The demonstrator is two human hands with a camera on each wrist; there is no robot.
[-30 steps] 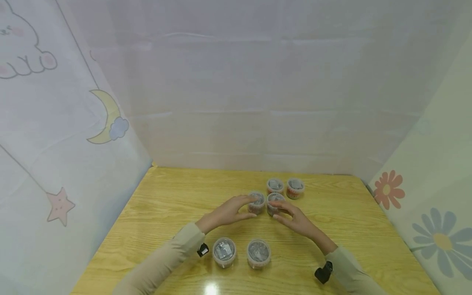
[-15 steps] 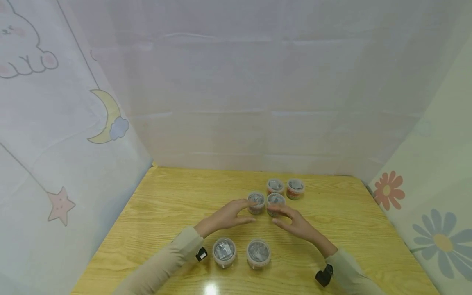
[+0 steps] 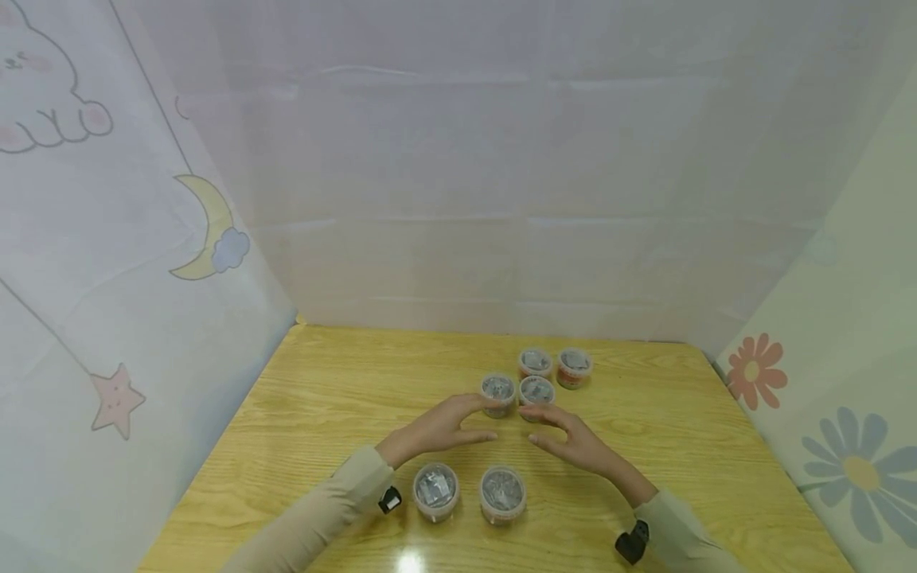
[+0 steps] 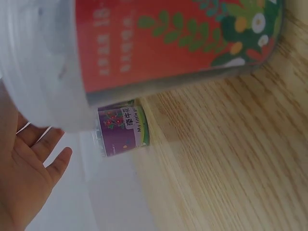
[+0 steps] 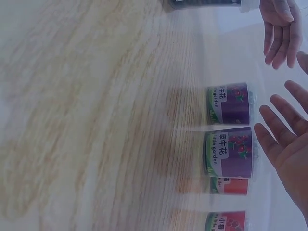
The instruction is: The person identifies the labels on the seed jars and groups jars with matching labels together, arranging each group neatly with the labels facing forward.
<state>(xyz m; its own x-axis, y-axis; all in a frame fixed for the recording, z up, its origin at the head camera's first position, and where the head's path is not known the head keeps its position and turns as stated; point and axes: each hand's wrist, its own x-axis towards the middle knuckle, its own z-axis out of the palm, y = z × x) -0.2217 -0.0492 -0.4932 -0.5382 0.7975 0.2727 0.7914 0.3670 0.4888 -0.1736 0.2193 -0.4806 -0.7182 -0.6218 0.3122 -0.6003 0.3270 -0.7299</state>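
COUNT OF SIX; GRIP RELEASED ON BOTH SIDES

Six tubs counted, all upright on the desk [image 3: 344,358], in three pairs. Toward the near edge, slightly left of centre: the near left tub [image 3: 435,487] and the near right tub [image 3: 503,492], a gap between them. Beyond the centre: the middle left tub [image 3: 497,387] and the middle right tub [image 3: 536,390], side by side. Close to the far edge, right of its midpoint: the far left tub [image 3: 534,362], just behind the middle right tub, and the far right tub [image 3: 574,368].

Appearance: short, round, with translucent tops over grey, silvery contents. Two labels are purple, on the middle pair. Three are red: both far tubs and the near left tub, whose label carries green leaves and pale flowers. The near right tub's label cannot be read.

Hands, two: the left hand [image 3: 438,426] and the right hand [image 3: 576,439], extended before the middle pair, fingers relaxed, neither grasping anything. Fingertip contact with the tubs cannot be told.

Also noted: two black wrist devices [image 3: 632,543], one by each pale sleeve [image 3: 315,509].
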